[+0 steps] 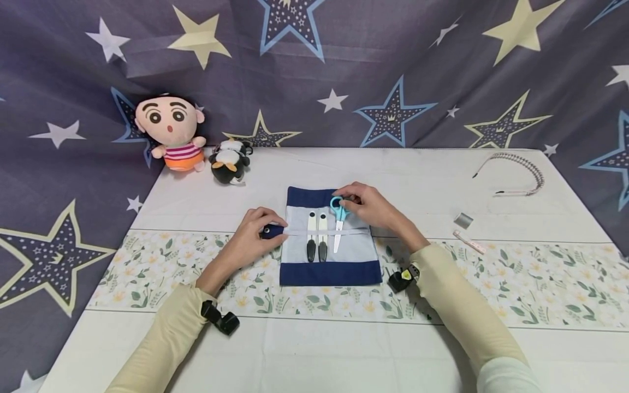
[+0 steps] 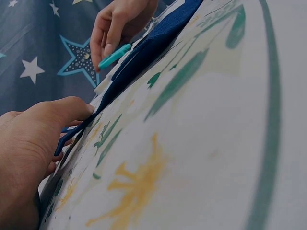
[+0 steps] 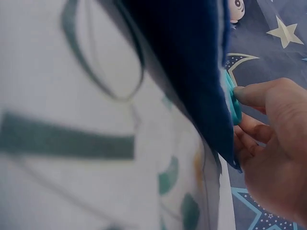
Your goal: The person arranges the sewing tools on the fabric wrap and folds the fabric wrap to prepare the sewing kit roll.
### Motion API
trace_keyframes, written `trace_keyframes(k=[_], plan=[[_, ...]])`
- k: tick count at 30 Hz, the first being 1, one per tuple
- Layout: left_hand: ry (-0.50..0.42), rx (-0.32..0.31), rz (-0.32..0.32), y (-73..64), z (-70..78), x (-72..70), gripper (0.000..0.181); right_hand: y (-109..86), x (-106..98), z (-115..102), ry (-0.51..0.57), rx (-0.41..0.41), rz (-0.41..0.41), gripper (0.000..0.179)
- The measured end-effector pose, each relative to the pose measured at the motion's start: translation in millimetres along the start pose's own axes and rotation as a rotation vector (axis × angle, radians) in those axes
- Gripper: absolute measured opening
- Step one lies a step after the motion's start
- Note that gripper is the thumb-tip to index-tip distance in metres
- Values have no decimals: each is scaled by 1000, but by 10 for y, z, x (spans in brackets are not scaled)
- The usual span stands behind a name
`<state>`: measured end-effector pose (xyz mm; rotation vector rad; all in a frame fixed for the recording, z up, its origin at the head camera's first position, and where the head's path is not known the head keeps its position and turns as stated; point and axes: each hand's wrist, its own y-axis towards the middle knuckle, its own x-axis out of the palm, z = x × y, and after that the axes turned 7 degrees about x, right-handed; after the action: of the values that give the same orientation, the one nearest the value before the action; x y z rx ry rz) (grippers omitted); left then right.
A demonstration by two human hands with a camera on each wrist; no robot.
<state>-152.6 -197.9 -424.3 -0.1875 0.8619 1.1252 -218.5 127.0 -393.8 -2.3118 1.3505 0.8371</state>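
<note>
A fabric tool roll [image 1: 330, 274], navy at both ends and light grey between, lies unfolded on the table. Across its middle runs a pale elastic band [image 1: 295, 232]. My right hand [image 1: 366, 204] pinches the turquoise handle of small scissors [image 1: 339, 214]; their blades point toward me and pass the band. Left of them, two slim white tools with black ends [image 1: 312, 251] lie side by side at the band. My left hand [image 1: 253, 234] holds the navy tab [image 1: 271, 231], with a metal snap, at the roll's left edge. The left wrist view shows the thumb on the navy cloth.
To the right lie a small grey spool-like piece [image 1: 463, 220], a pale pink strip [image 1: 469, 242] and a braided headband [image 1: 533, 169]. A plush doll [image 1: 169, 131] and a penguin plush [image 1: 229, 162] sit at the back left. A star-patterned curtain [image 1: 314, 76] hangs behind the table.
</note>
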Motion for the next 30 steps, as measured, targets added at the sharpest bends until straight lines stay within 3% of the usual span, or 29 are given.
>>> trace_keyframes(k=[30], plan=[[1, -5, -6, 0, 1, 4, 21, -23, 58, -56, -70, -37, -66, 26]])
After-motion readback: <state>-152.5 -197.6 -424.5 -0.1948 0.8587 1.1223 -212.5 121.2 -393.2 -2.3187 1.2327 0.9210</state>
